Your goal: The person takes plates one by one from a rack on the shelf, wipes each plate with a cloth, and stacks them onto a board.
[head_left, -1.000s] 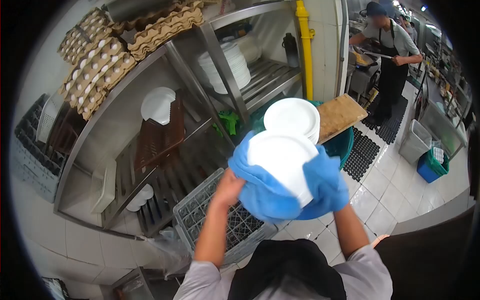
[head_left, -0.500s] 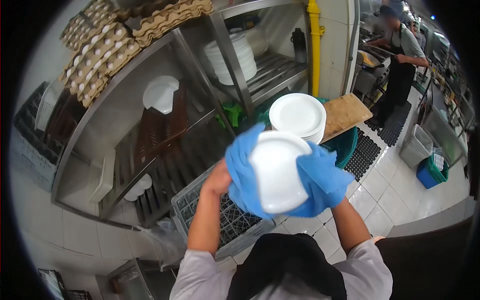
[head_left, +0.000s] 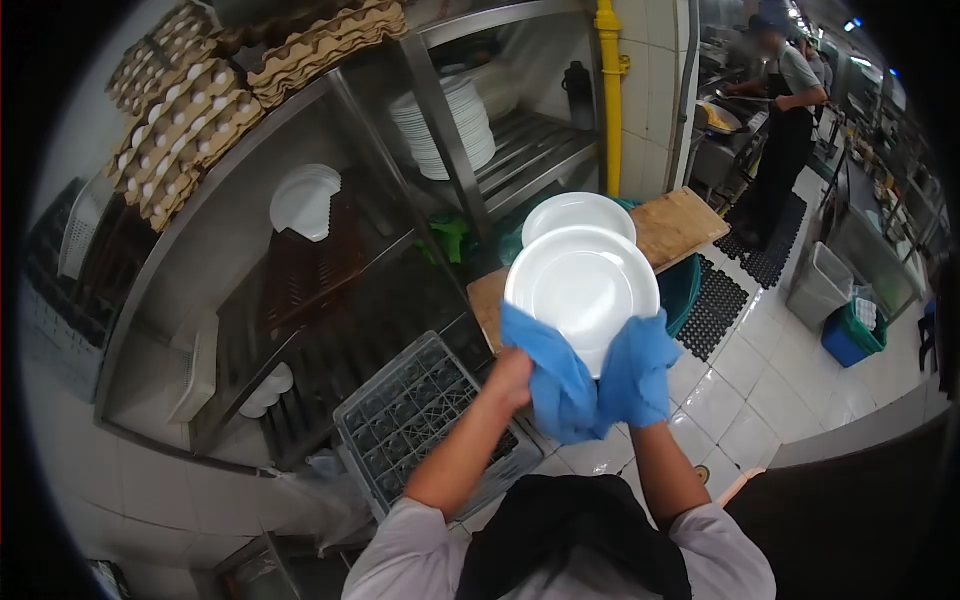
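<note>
A white round plate (head_left: 582,285) is held in front of me, its inner face up and its lower rim wrapped in a blue cloth (head_left: 562,375). My left hand (head_left: 515,378) grips the lower left rim through the cloth, fingers mostly covered. On the lower right, my right hand (head_left: 638,395) is hidden under the cloth and closed on the rim. Just beyond the held plate, a stack of white plates (head_left: 578,212) sits on a wooden board (head_left: 685,228), partly covered by it. I cannot tell whether the held plate touches the stack.
A grey glass rack (head_left: 400,400) stands low on the left. Metal shelving (head_left: 440,110) holds more stacked plates (head_left: 445,130). Egg trays (head_left: 185,130) are piled on top. Beneath the board is a green bin (head_left: 685,290). A co-worker (head_left: 790,120) stands at the stove, back right.
The plate has turned from cloth on both sides to its lower rim held, its face now showing fully. It has moved slightly up and right, nearer the stack. My left hand has shifted right.
</note>
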A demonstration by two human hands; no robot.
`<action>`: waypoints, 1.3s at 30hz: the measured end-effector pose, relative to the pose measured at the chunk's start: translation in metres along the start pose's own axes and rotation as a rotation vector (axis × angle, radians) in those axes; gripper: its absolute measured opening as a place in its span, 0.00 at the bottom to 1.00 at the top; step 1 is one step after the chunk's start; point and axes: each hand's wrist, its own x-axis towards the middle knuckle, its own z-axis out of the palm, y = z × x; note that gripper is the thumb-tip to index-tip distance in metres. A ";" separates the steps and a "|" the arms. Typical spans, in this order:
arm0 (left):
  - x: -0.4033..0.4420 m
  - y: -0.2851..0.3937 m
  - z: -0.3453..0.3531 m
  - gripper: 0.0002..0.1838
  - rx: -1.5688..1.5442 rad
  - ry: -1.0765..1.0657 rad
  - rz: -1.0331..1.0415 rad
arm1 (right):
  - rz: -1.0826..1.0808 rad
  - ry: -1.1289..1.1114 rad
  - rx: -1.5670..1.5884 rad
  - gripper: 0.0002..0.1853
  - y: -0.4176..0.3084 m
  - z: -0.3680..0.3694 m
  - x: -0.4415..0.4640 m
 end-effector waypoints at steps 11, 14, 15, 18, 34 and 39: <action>0.178 0.070 -0.015 0.12 0.200 0.117 -0.010 | 0.501 -0.129 1.046 0.18 -0.031 -0.006 -0.023; 0.215 0.062 -0.027 0.16 0.634 0.326 0.207 | 0.396 -0.197 1.391 0.29 -0.032 0.014 -0.028; 0.220 0.064 -0.028 0.15 0.977 0.489 0.372 | 0.229 -0.242 1.326 0.33 -0.032 0.012 -0.025; 0.186 0.094 -0.024 0.16 1.213 0.494 0.359 | 0.079 -0.173 1.021 0.37 -0.047 -0.106 0.014; 0.113 0.404 -0.266 0.21 1.692 0.656 0.953 | 0.128 0.142 0.444 0.29 -0.179 -0.103 0.066; 0.163 0.450 -0.336 0.24 1.826 1.000 0.947 | 0.045 -0.056 0.339 0.28 -0.214 -0.132 0.073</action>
